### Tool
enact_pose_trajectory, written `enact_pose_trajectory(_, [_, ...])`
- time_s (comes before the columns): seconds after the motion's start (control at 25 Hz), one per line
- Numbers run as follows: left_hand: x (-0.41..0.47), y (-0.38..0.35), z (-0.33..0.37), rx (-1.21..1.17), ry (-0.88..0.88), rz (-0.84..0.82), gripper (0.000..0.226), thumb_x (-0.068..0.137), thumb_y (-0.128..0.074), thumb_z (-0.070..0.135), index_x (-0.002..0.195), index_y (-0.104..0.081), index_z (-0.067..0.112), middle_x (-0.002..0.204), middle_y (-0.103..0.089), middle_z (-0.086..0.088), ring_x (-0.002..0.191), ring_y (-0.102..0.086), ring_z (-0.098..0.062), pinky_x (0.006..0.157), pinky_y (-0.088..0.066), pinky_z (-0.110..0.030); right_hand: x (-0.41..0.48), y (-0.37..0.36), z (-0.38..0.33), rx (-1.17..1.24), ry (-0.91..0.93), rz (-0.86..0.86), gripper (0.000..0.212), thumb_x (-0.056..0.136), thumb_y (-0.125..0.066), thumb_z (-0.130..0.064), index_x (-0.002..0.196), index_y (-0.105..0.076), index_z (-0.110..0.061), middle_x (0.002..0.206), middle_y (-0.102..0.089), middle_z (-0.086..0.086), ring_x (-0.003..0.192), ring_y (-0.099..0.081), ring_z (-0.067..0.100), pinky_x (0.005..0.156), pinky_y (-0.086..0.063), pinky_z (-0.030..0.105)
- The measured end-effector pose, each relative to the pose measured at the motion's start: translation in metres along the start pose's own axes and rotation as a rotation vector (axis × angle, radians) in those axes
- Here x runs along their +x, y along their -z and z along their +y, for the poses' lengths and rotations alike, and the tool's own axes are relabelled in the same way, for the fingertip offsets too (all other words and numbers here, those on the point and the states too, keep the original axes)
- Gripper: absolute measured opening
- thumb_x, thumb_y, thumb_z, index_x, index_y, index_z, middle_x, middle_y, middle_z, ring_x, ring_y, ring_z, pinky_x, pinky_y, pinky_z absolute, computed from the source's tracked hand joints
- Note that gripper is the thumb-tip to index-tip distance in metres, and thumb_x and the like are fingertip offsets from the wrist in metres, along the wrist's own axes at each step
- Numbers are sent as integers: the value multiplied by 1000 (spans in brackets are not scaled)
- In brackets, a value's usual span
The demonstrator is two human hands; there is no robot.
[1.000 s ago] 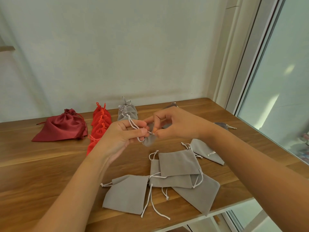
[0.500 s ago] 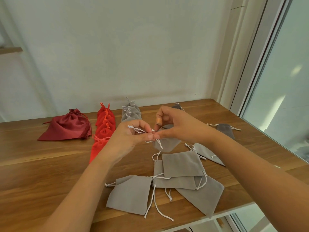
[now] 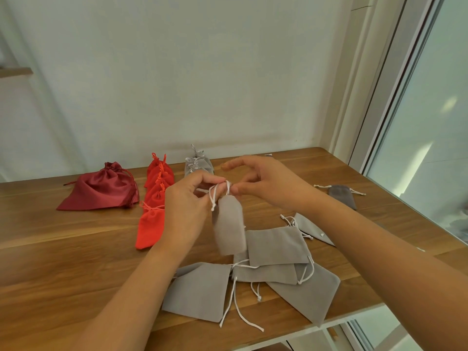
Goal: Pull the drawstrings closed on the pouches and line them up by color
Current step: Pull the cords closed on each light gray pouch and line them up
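My left hand [image 3: 187, 211] pinches the white drawstrings [image 3: 214, 196] of a grey pouch [image 3: 229, 229], which hangs blurred above the table with its mouth cinched. My right hand [image 3: 266, 183] hovers just right of the strings, fingers spread, thumb close to the cord, holding nothing. A row of closed red pouches [image 3: 157, 183] runs back toward the wall. Beside it, a short row of closed grey pouches [image 3: 198, 165] lies behind my hands. Several flat grey pouches [image 3: 276, 247] with loose cords lie in a heap near the front edge.
A dark red satin bag [image 3: 101, 186] lies at the back left of the wooden table [image 3: 63, 262]. A darker grey pouch [image 3: 342, 196] sits at the right, toward the window. Another grey pouch [image 3: 312, 228] lies by my right forearm. The table's front edge is close below the heap.
The right hand has let go of the cord and spread its fingers. The grey pouch now dangles from my left hand and swings, its mouth drawn tighter than before.
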State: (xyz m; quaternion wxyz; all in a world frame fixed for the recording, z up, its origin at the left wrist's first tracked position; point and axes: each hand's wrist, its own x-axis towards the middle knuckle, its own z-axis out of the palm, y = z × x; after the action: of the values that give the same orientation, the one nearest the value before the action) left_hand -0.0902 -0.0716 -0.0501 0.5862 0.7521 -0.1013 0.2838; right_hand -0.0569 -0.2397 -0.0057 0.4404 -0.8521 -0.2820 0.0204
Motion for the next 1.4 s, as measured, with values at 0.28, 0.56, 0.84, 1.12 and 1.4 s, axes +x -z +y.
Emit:
enact_pose_trajectory(0.28, [2,4,-3,62,-87,30,5,77,-75,18,82,-76,19,83,-73,10,83,-67,-2,74,-49,-14,4,-4,-9,-226,28,21,17,93,-59,-22,93,-76,-17,81,-71,-6,72,-59,4,66,-46,20])
enact_pose_trajectory(0.56, [7,4,0,-52,46,71,13,89,-63,14,80,-68,22,70,-66,14,64,-60,0,59,-45,-11,7,8,-4,35,-42,227,30,96,-49,-19,68,-61,-18,72,-65,-6,76,-59,14,83,-46,40])
enact_pose_trajectory(0.84, [10,1,-1,-406,317,38,12,87,-63,17,75,-65,15,61,-50,5,55,-41,-4,40,-28,-15,16,-5,-20,917,-58,140,37,101,-40,-24,69,-52,-11,89,-73,8,87,-65,17,91,-49,30])
enact_pose_trajectory(1.12, [13,2,3,-780,511,-9,30,93,-50,19,68,-65,11,62,-61,6,40,-42,0,37,-33,-10,32,-42,-2,1629,-383,230,40,102,-40,-27,66,-43,-12,55,-42,1,56,-48,18,73,-48,33])
enact_pose_trajectory(1.4, [11,2,0,-628,546,-149,20,93,-52,17,73,-51,12,58,-50,2,40,-32,-1,39,-30,-11,16,-31,6,1618,-390,269,40,103,-37,-23,64,-40,-12,46,-33,-2,40,-35,12,64,-45,26])
